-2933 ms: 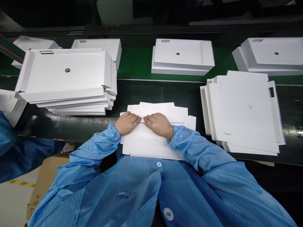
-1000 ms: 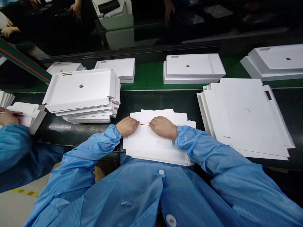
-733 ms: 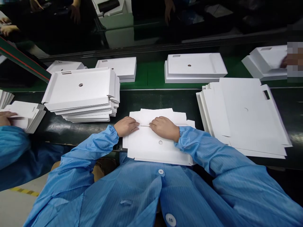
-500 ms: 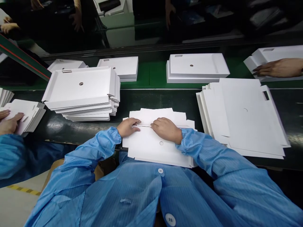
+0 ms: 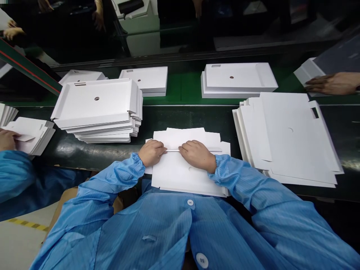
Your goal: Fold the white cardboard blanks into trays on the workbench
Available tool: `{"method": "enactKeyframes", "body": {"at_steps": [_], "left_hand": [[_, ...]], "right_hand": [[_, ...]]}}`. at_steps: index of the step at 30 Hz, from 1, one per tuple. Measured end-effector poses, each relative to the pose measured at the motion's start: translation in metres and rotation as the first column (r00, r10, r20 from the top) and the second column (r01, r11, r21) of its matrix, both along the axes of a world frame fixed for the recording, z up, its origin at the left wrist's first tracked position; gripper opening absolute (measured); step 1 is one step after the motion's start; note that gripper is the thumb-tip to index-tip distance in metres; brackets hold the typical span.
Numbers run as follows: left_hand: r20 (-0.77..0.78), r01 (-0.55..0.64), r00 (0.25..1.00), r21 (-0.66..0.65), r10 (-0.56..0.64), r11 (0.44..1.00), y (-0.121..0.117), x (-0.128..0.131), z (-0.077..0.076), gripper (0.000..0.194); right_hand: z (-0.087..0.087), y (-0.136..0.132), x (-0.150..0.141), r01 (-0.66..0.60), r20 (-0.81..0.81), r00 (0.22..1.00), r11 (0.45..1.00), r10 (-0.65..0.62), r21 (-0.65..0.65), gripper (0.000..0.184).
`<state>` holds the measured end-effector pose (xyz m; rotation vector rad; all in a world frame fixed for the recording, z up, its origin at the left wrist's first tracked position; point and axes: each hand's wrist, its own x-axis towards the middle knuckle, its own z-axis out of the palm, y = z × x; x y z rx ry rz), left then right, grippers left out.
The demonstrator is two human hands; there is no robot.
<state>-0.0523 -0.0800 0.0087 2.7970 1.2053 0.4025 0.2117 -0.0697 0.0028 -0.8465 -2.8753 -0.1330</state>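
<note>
A white die-cut cardboard sheet (image 5: 174, 172) lies on the bench edge in front of my body, with a raised fold running across its upper part. My left hand (image 5: 152, 152) pinches the left part of that fold, fingers closed. Further right along the same crease, my right hand (image 5: 197, 154) grips it with bent fingers; its fingertips point left. A short stretch of the fold shows between the hands. At the sheet's lower middle a round cut mark is partly covered by my right hand.
Folded white trays (image 5: 95, 108) form a stack at left; flat cardboard sheets (image 5: 295, 138) are piled at right. Behind, white trays (image 5: 239, 77) stand on the green conveyor (image 5: 185, 88). A co-worker's hand (image 5: 334, 83) is at far right, another person's hand (image 5: 8, 139) at far left.
Both my hands stay on the fold, the left shifting slightly along it. The conveyor trays have drifted a little right. The left co-worker's hand has moved back on its sheets.
</note>
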Motion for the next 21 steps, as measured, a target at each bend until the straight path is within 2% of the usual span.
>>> {"method": "enactKeyframes", "body": {"at_steps": [8, 13, 16, 18, 21], "left_hand": [[0.228, -0.027, 0.973, -0.055, 0.039, 0.998, -0.001, 0.001, -0.007, 0.024], [0.276, 0.007, 0.961, 0.046, -0.020, 0.999, -0.005, -0.001, -0.010, 0.019], [0.290, 0.027, 0.955, 0.108, -0.057, 0.994, -0.007, -0.004, -0.009, 0.015], [0.288, 0.018, 0.956, 0.129, -0.055, 0.991, -0.007, -0.009, -0.007, 0.016], [0.275, -0.035, 0.962, 0.117, 0.002, 0.993, -0.004, -0.018, -0.004, 0.016]], "right_hand": [[0.004, -0.001, 0.005, -0.008, -0.048, 0.999, 1.000, 0.008, -0.002, 0.026], [0.001, -0.002, 0.000, -0.046, -0.079, 0.996, 0.999, 0.046, -0.001, 0.027], [0.006, 0.003, 0.000, -0.062, -0.090, 0.994, 0.998, 0.059, -0.027, 0.030], [0.012, 0.010, 0.010, -0.072, -0.076, 0.995, 0.996, 0.068, -0.060, 0.030], [0.022, 0.021, 0.040, -0.025, -0.012, 1.000, 0.996, 0.024, -0.085, 0.034]]}}
